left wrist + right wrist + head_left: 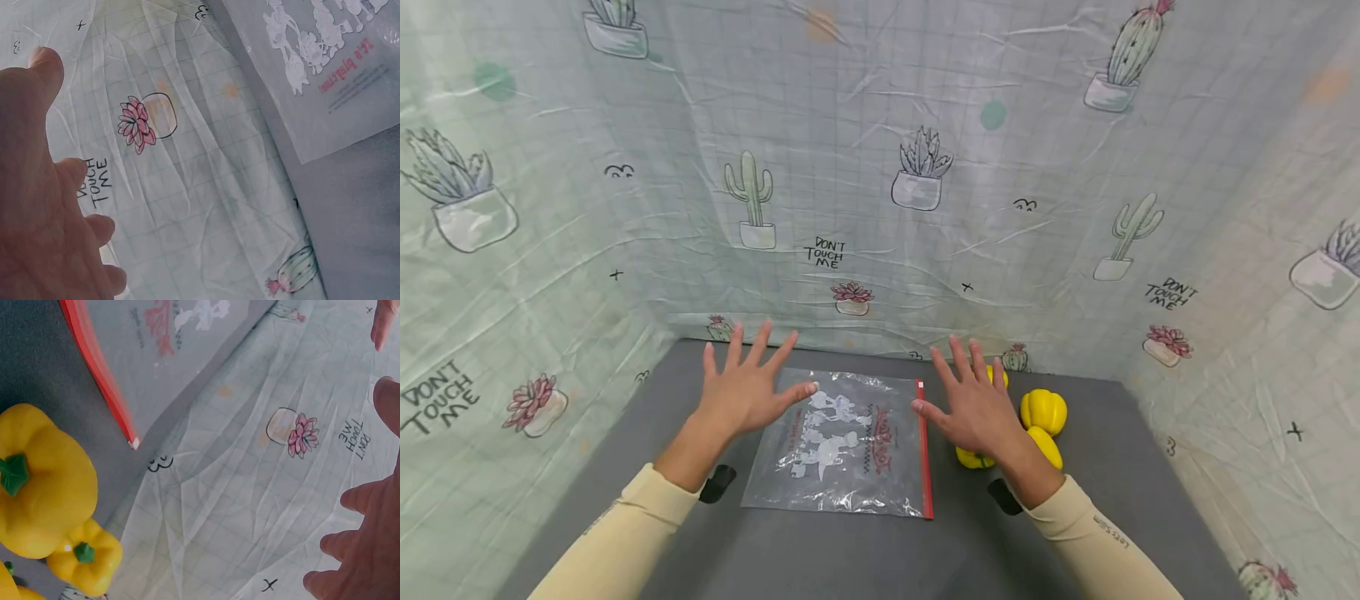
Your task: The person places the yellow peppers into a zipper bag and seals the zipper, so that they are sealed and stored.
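My left hand [741, 398] is held up with fingers spread, over the left edge of a clear zip bag [850, 492]. The bag lies flat, its red slider strip [925, 467] along the right side, with white cartoon figures and red lettering printed on it. Spread in the same way, my right hand [976, 410] is raised to the right of that strip and holds nothing. Several yellow bell peppers [1043, 412] sit beside and behind it, partly hidden by the hand in the head view. The right wrist view shows one large pepper [50, 487] with a green stem.
A grey tabletop [820, 554] carries the bag and peppers. Around its back and sides hangs a pale curtain [850, 125] printed with potted cacti and lettering, meeting the table's far edge. Dark wrist devices [718, 483] sit under both wrists.
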Available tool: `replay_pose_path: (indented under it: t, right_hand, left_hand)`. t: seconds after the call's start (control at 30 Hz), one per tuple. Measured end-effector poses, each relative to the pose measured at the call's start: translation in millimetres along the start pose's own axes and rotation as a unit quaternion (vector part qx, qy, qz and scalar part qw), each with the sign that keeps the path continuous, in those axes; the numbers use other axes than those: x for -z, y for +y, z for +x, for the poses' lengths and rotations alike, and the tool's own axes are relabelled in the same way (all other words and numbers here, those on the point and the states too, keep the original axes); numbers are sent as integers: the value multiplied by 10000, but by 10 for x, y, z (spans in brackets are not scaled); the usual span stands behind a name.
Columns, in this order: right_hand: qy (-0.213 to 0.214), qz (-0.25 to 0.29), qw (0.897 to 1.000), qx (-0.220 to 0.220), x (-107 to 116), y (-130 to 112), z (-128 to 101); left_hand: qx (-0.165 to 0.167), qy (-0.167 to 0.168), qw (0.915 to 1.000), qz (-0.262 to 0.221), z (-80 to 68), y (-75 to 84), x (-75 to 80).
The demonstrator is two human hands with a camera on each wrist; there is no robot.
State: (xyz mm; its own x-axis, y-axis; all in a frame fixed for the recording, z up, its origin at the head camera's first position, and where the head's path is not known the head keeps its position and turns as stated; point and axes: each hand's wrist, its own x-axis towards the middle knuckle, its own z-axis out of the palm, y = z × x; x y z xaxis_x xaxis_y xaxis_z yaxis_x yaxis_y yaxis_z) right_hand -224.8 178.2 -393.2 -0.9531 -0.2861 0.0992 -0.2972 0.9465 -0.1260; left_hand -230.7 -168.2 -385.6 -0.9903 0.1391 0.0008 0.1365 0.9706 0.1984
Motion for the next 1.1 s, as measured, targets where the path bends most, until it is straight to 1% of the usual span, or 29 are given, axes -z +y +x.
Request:
replay_pose_path:
  t: [0.4, 0.53, 0.77, 0.97, 1.1]
  right_hand:
    - [-8, 144, 9998, 133, -34, 19, 2]
    - [-14, 222, 9996, 158, -87, 17, -2]
    - [-45, 258, 9995, 158, -133, 26, -32]
    - [-151, 290, 9992, 239, -192, -14, -20]
    - [-131, 286, 9992, 261, -229, -24, -22]
  left_hand:
    - [-83, -27, 9999, -141, 33, 36, -92]
    - [-74, -28, 9999, -137, 21, 49, -123]
    - [-241, 148, 9994, -175, 18, 97, -182]
    - [-200, 164, 9996, -131, -9, 79, -220]
    - [-221, 209, 9995, -118, -16, 78, -247]
